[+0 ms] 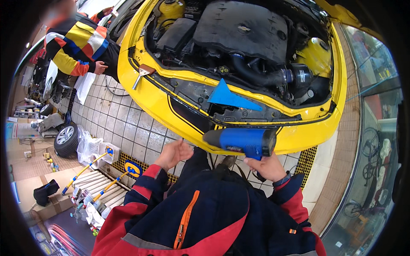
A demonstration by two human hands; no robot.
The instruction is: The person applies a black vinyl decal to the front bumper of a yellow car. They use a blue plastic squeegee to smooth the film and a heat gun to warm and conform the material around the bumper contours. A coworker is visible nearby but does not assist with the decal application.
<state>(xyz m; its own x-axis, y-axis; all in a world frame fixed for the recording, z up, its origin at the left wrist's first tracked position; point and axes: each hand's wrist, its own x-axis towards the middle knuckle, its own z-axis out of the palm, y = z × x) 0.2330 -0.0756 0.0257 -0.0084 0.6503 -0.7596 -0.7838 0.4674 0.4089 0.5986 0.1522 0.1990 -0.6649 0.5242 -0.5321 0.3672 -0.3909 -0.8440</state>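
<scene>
Right hand [270, 167]: below the rear end of the blue heat gun, the grip closed around its handle; a dark band circles the wrist.
Heat gun [241, 141]: in the right hand, in front of the car's nose, its dark nozzle directed to the left; contact with the bodywork cannot be told.
Left hand [173, 155]: grip released, fingers extended and slightly bent, just left of the nozzle and apart from it.
Yellow car [314, 136]: front end toward the wearer, engine bay exposed.
Engine cover [241, 32]: dark, broad, in the upper middle of the bay.
Blue triangular piece [232, 97]: flat on the dark panel behind the front edge, beyond the heat gun.
Scraper [142, 76]: brown-headed with a pale handle, resting on the yellow bodywork at left.
Co-worker [77, 42]: upper left, in a multicoloured jacket, beside the car.
Wheel [67, 139]: at left, near a white bucket [108, 152].
Floor [136, 115]: pale square tiles.
</scene>
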